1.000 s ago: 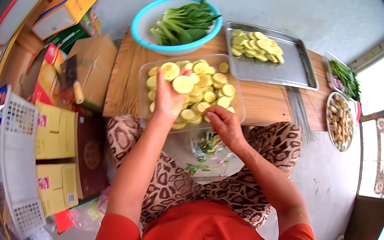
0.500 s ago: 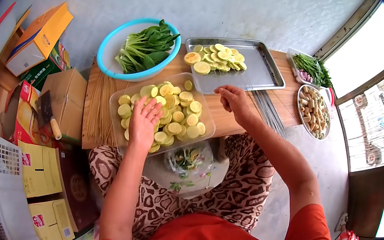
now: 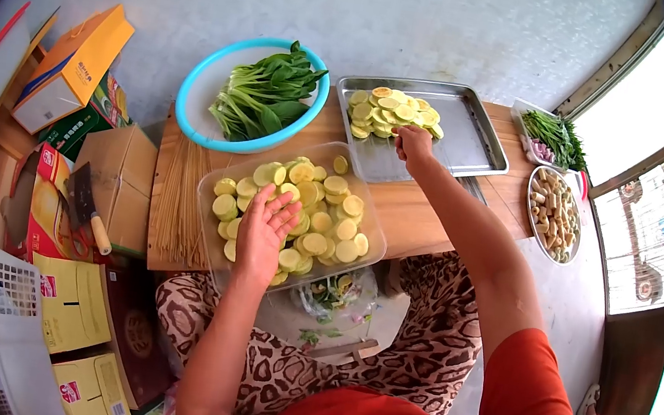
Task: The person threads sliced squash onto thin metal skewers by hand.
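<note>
My left hand [image 3: 262, 236] is palm up with fingers spread, over the near left part of a clear plastic tub [image 3: 375, 252] of zucchini slices [image 3: 317, 221]. Nothing shows on its palm. My right hand [image 3: 413, 146] reaches to the near edge of a metal tray [image 3: 490, 136], its fingers closed beside a row of overlapping zucchini slices [image 3: 392, 112]. Whatever those fingers pinch is too small or hidden to make out. Thin metal skewers [image 3: 474, 190] lie partly behind my right forearm.
Bamboo skewers [image 3: 180, 203] lie at the table's left. A blue-rimmed basin [image 3: 185, 106] holds leafy greens. To the right are a bowl of short tan pieces [image 3: 553, 213] and a box of green stalks [image 3: 558, 137]. A cleaver [image 3: 84, 198] leans against a carton [image 3: 125, 170].
My right hand has moved from above the tub's far right corner to the slices on the tray. My left hand stays over the tub, fingers still spread. The view has shifted slightly.
</note>
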Tool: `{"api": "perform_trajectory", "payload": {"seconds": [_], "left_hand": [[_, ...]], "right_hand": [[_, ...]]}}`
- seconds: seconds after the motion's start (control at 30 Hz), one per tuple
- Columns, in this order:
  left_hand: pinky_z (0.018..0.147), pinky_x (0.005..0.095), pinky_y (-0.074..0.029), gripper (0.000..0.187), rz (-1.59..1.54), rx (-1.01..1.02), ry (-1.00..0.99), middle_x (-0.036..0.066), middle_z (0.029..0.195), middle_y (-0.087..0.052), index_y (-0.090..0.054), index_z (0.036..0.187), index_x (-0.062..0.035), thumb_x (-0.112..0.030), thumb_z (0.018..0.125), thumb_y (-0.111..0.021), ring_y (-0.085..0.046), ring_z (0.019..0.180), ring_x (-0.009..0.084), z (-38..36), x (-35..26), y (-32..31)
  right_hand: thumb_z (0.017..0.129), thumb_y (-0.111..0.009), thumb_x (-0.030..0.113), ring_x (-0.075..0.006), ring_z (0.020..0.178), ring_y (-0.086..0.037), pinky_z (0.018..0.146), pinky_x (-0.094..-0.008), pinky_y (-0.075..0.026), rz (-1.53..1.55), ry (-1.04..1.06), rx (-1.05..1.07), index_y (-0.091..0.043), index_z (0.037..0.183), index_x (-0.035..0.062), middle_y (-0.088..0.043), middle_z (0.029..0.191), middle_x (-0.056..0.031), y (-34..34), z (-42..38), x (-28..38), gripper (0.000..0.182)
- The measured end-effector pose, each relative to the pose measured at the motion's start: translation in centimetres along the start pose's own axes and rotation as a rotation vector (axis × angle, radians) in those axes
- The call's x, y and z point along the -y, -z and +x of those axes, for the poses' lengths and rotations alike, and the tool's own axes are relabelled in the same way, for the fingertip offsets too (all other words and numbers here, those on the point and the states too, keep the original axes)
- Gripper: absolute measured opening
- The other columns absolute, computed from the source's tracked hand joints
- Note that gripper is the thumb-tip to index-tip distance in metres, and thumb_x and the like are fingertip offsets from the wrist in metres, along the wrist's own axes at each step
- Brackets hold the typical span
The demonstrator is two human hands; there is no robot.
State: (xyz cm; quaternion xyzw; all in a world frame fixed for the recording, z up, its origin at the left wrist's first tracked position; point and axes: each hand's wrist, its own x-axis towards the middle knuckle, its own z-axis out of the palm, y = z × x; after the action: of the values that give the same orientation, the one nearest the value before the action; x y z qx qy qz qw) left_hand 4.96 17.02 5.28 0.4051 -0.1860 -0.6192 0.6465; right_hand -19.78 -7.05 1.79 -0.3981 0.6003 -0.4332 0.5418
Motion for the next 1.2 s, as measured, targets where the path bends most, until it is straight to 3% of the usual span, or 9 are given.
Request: {"api": "perform_trajectory", "payload": {"seconds": [0.27, 0.43, 0.67, 0.7, 0.8, 0.83, 0.87, 1.03, 1.2], "left_hand": [[0.09, 0.0361, -0.043, 0.048, 0.013, 0.034, -0.018, 0.016, 0.121, -0.051, -0.039, 0.132, -0.0058, -0.038, 0.097, -0.043, -0.055, 0.108, 0.0264, 0.5, 0.3, -0.1], [0.092, 0.0357, -0.044, 0.048, 0.04, 0.043, -0.009, 0.016, 0.122, -0.05, -0.037, 0.133, -0.0011, -0.034, 0.097, -0.041, -0.055, 0.109, 0.0254, 0.3, 0.5, -0.4], [0.085, 0.0339, -0.047, 0.042, 0.046, 0.076, -0.025, 0.013, 0.112, -0.056, -0.047, 0.123, -0.0033, -0.035, 0.096, -0.046, -0.059, 0.1, 0.0252, 0.1, 1.6, 0.4], [0.085, 0.0338, -0.048, 0.04, 0.062, 0.073, -0.032, 0.012, 0.11, -0.057, -0.049, 0.121, -0.003, -0.034, 0.096, -0.046, -0.059, 0.099, 0.0245, -0.1, 1.7, 0.4], [0.085, 0.034, -0.048, 0.04, 0.078, 0.074, -0.015, 0.012, 0.109, -0.058, -0.049, 0.12, -0.0021, -0.033, 0.096, -0.047, -0.059, 0.098, 0.0243, -0.3, 1.9, 0.6], [0.085, 0.0344, -0.048, 0.041, 0.078, 0.073, -0.009, 0.012, 0.109, -0.058, -0.049, 0.12, -0.0014, -0.034, 0.095, -0.047, -0.059, 0.098, 0.0245, -0.3, 2.0, 0.7], [0.085, 0.0344, -0.048, 0.041, 0.082, 0.079, -0.005, 0.012, 0.109, -0.058, -0.049, 0.12, -0.0014, -0.034, 0.095, -0.047, -0.059, 0.098, 0.0245, -0.3, 2.1, 0.8], [0.085, 0.034, -0.047, 0.043, 0.147, 0.025, 0.033, 0.013, 0.109, -0.058, -0.049, 0.12, -0.0002, -0.035, 0.094, -0.049, -0.059, 0.096, 0.0241, 0.0, 2.8, 1.0], [0.082, 0.0333, -0.048, 0.043, 0.23, -0.006, 0.05, 0.012, 0.106, -0.059, -0.051, 0.119, -0.0004, -0.035, 0.094, -0.049, -0.06, 0.092, 0.0229, 0.4, 3.4, 0.7]], "right_hand": [[0.088, -0.055, 0.018, -0.0119, 0.04, -0.046, 0.036, -0.0257, -0.032, -0.245, -0.024, 0.018, -0.06, 0.092, 0.0023, -0.058, 0.063, -0.006, -0.1, 1.2, -0.6, 0.017], [0.084, -0.054, 0.019, -0.0141, 0.049, -0.061, 0.043, -0.0273, -0.044, -0.648, 0.078, 0.143, -0.063, 0.085, 0.0035, -0.065, 0.07, -0.0066, 3.5, -3.3, 1.6, 0.018], [0.081, -0.055, 0.02, -0.0167, 0.049, -0.062, 0.055, -0.0317, -0.051, -0.901, 0.206, 0.023, -0.065, 0.087, 0.0025, -0.065, 0.067, -0.0084, 15.1, -6.3, 0.2, 0.021], [0.079, -0.055, 0.022, -0.0229, 0.055, -0.063, 0.059, -0.0369, -0.051, -0.949, 0.194, -0.027, -0.065, 0.083, 0.0044, -0.065, 0.067, -0.0118, 17.4, -6.2, -1.3, 0.02], [0.079, -0.055, 0.017, -0.0155, 0.044, -0.056, 0.045, -0.031, -0.046, -1.162, 0.25, -0.106, -0.064, 0.079, 0.0009, -0.063, 0.064, -0.0104, 22.7, -7.2, -5.3, 0.018], [0.077, -0.055, 0.017, -0.0199, 0.05, -0.06, 0.051, -0.0349, -0.048, -1.175, 0.215, -0.153, -0.065, 0.079, 0.0028, -0.064, 0.066, -0.014, 23.5, -8.0, -6.3, 0.018], [0.078, -0.056, 0.023, -0.0341, 0.081, -0.063, 0.069, -0.0429, -0.049, -1.256, 0.124, -0.213, -0.067, 0.082, 0.0078, -0.066, 0.084, -0.0181, 23.8, -8.3, -7.0, 0.019], [0.08, -0.058, 0.023, -0.0336, 0.088, -0.064, 0.074, -0.0436, -0.05, -1.447, 0.069, -0.355, -0.066, 0.088, 0.0081, -0.067, 0.088, -0.0175, 24.6, -9.0, -10.5, 0.019], [0.079, -0.058, 0.024, -0.0358, 0.086, -0.063, 0.072, -0.0455, -0.049, -1.426, 0.061, -0.292, -0.064, 0.088, 0.006, -0.065, 0.089, -0.0198, 24.3, -9.1, -10.8, 0.021]]}}
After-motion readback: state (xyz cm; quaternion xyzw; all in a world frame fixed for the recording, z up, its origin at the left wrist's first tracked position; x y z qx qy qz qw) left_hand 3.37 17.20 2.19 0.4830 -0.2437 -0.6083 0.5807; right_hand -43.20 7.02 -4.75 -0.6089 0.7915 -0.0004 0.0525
